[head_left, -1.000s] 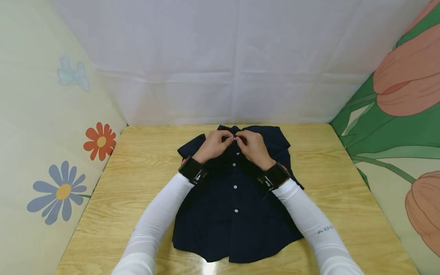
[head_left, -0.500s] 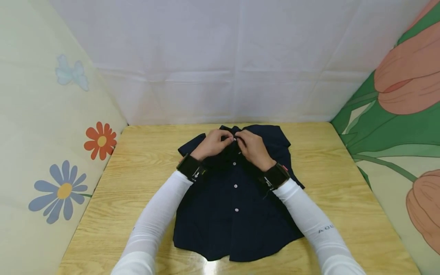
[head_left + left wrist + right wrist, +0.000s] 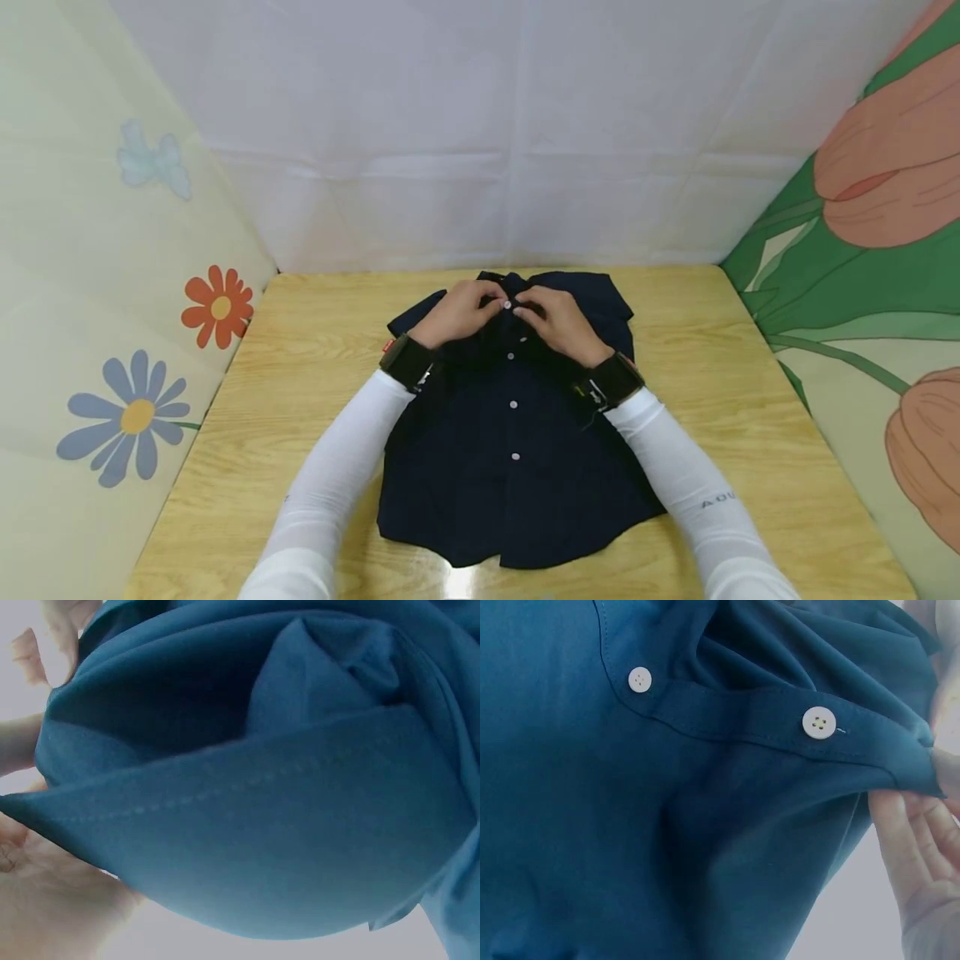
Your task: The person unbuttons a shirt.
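A dark navy short-sleeved shirt (image 3: 480,500) lies front up, its collar toward the back wall, with white buttons down its placket. Near the collar my left hand (image 3: 461,312) pinches the cloth beside the top white button (image 3: 507,305). My right hand (image 3: 561,321) holds the placket just right of that button, thumb and forefinger slightly apart in the head view. The right wrist view has fingers (image 3: 900,825) at the placket's end, with two buttons, one of them (image 3: 819,723) close by. Raised cloth (image 3: 262,825) covers part of my left hand (image 3: 60,892) in the left wrist view.
The shirt lies on a wooden table (image 3: 300,400). A white cloth wall (image 3: 450,150) stands at the back. Flower-printed panels stand at the left (image 3: 75,292) and right (image 3: 847,275). Each wrist wears a black strapped device.
My right hand has shifted slightly right, its thumb and forefinger spreading apart. The top button now shows fully between the hands. My left hand has stayed nearly in place.
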A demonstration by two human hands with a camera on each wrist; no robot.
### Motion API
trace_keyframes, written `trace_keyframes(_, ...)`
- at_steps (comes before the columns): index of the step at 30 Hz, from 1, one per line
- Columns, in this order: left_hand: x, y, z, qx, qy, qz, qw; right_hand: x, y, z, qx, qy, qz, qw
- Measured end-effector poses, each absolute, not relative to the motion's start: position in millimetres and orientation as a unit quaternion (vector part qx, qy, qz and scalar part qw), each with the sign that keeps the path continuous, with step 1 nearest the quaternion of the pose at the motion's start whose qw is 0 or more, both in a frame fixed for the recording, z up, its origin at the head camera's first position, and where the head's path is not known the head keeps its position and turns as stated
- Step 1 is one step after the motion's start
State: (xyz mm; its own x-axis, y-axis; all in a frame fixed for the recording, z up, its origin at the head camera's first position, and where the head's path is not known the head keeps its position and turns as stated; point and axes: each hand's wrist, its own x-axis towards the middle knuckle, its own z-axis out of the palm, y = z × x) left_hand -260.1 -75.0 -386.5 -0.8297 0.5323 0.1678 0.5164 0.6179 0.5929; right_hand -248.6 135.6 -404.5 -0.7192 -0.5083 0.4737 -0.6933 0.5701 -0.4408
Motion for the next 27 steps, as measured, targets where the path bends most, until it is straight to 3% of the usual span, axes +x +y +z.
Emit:
trace_keyframes(8, -269.8, -99.5, -377.7, 0.274, 0.894, 0.347, -0.07, -255.3, 145.1, -394.7, 0.243, -0.873, 0.354, 0.234)
trace_keyframes(14, -282.8, -121.0, -385.8, 0.247, 0.911, 0.31, -0.116, -260.0, 146.9, -396.2, 0.162, -0.861, 0.44, 0.198)
trace_keyframes(22, -288.8, -128.3, -412.0, 0.231, 0.949, 0.2, -0.079, -261.0, 139.6, -404.1, 0.142, -0.846, 0.48, 0.181)
trace_keyframes(27, -271.2, -97.5, -383.9, 0.289, 0.942, 0.142, -0.093, -260.4, 135.7, -394.7, 0.166, -0.84, 0.481, 0.189)
